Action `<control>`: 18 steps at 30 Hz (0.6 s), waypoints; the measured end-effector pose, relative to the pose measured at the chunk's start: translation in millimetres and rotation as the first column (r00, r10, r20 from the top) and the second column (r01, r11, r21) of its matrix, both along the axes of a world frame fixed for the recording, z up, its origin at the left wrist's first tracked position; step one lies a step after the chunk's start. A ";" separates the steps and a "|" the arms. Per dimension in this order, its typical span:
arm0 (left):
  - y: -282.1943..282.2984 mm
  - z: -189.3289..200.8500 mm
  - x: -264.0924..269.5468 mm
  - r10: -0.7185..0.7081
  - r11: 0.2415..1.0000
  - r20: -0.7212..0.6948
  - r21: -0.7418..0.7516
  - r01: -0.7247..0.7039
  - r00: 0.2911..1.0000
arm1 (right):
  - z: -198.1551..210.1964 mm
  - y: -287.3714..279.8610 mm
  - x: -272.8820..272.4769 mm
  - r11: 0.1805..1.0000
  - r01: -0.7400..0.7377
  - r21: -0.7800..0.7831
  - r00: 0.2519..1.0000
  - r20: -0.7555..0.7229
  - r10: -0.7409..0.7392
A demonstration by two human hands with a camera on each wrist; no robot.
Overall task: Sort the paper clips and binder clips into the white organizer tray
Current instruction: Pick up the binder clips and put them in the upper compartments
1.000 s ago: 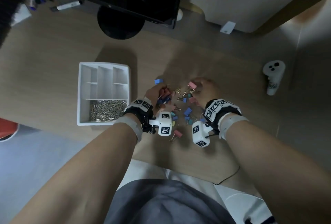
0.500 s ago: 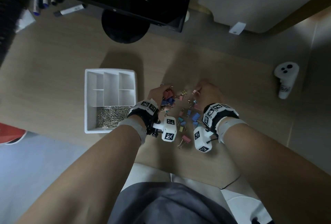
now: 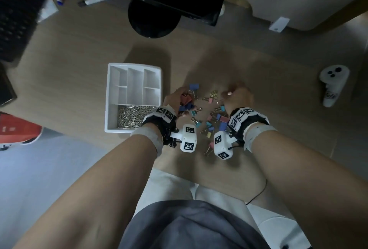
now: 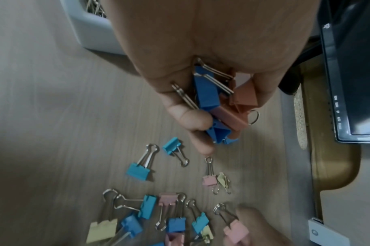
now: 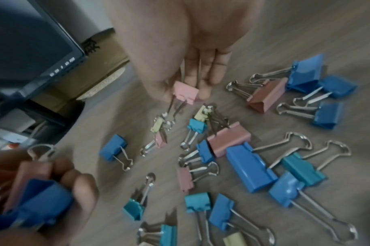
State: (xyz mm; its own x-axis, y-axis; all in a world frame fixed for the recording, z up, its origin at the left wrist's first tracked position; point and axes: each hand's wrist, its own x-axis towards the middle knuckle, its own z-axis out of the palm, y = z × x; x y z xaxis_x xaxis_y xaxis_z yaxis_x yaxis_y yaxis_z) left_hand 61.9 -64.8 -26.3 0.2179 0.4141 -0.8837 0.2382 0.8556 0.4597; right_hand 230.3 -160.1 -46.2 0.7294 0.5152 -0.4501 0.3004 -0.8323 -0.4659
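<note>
The white organizer tray (image 3: 109, 97) sits left of my hands, its front compartment filled with silver paper clips (image 3: 131, 116); the other compartments look bare. Coloured binder clips (image 3: 216, 118) lie scattered on the desk between my hands, and the right wrist view shows them too (image 5: 249, 166). My left hand (image 3: 184, 102) grips a handful of blue and salmon binder clips (image 4: 209, 94) just right of the tray. At the far side of the pile, my right hand (image 3: 229, 94) pinches a small pink binder clip (image 5: 185, 92) between thumb and fingers.
A black monitor stand (image 3: 153, 17) stands behind the tray. A white controller (image 3: 332, 87) lies at the far right, and markers (image 3: 93, 0) at the back left. A red object (image 3: 18, 131) sits off the desk's front edge at the left.
Both hands stay over the pile of clips. The left hand keeps its handful, and the right hand's fingers have shifted slightly among the small clips. The head view has drifted.
</note>
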 end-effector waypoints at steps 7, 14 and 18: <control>-11.6 16.8 11.0 0.100 0.993 0.176 -0.078 -0.087 0.979 | 49.9 14.5 -22.6 0.928 -0.129 0.349 0.936 -0.265 0.230; -12.9 23.8 4.2 0.251 0.963 0.256 -0.166 -0.213 0.934 | 62.0 12.2 -20.8 0.905 -0.166 0.392 0.958 -0.154 0.243; -12.7 21.6 -9.4 0.231 0.968 0.295 -0.168 -0.188 0.927 | 50.3 7.9 -21.8 0.936 -0.176 0.305 0.974 -0.081 0.210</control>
State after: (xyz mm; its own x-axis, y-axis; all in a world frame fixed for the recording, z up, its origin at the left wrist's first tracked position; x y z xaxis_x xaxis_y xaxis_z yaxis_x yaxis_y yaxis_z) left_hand 52.5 -77.5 -4.6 0.4106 0.3625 -0.8367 -0.0888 0.9291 0.3589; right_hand 208.5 -152.3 4.2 0.5572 0.7625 -0.3290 0.3742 -0.5842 -0.7202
